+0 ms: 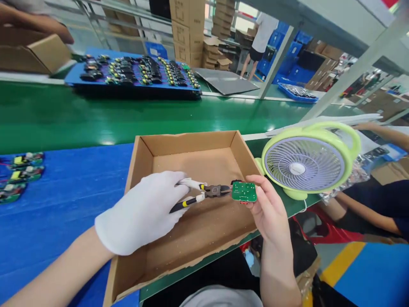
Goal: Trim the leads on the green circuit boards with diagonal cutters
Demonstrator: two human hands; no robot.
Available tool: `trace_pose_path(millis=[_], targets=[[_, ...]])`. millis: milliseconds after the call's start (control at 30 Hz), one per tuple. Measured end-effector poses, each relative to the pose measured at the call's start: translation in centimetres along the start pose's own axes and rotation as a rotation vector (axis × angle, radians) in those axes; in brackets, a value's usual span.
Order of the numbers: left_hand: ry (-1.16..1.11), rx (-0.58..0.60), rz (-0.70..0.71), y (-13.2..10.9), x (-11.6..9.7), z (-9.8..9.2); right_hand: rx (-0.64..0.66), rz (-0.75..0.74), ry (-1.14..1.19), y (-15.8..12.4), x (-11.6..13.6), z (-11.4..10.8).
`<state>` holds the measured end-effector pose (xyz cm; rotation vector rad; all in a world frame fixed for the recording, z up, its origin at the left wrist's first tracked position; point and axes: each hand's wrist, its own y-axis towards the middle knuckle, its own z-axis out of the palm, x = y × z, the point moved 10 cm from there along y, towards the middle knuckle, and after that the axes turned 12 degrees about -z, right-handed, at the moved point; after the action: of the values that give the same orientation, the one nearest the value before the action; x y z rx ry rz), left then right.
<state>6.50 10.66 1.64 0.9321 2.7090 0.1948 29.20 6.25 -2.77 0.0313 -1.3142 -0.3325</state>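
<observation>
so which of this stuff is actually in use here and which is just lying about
In use: left hand in a white glove, holding cutters; right hand holding small green circuit board; open cardboard box beneath them.
Lying about: green fan; boards on the blue mat; blue tray of parts across the belt.

Bright, even overhead light fills a factory line, leaving white glare spots on the glossy green conveyor belt (96, 119) and nearly washing out the white-gloved left hand (143, 211). Shadows inside the shallow brown cardboard tray (204, 162) are soft and faint. Wide-angle distortion tilts the grey metal post (277, 59) and bends the frame's edges. The foreground is sharp, while the tall stack of brown cardboard boxes (188, 30) looks slightly soft.
</observation>
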Motion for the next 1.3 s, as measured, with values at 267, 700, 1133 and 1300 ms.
trace_pose_path(millis=[267,700,1133,1300], targets=[[0.041,0.079,0.067,0.1,-1.0,1.2,0.036,-0.038,-0.223,-0.4,0.6,0.4],[0.15,0.16,-0.02,0.2,-0.5,1.8,0.004,0.01,-0.166,-0.9,0.6,0.3],[0.227,0.274,-0.039,0.7,-1.3,2.0,0.028,0.042,-0.137,-1.0,0.9,1.1],[0.201,0.282,-0.027,0.7,-1.5,2.0,0.038,0.045,-0.186,-1.0,0.9,0.9]])
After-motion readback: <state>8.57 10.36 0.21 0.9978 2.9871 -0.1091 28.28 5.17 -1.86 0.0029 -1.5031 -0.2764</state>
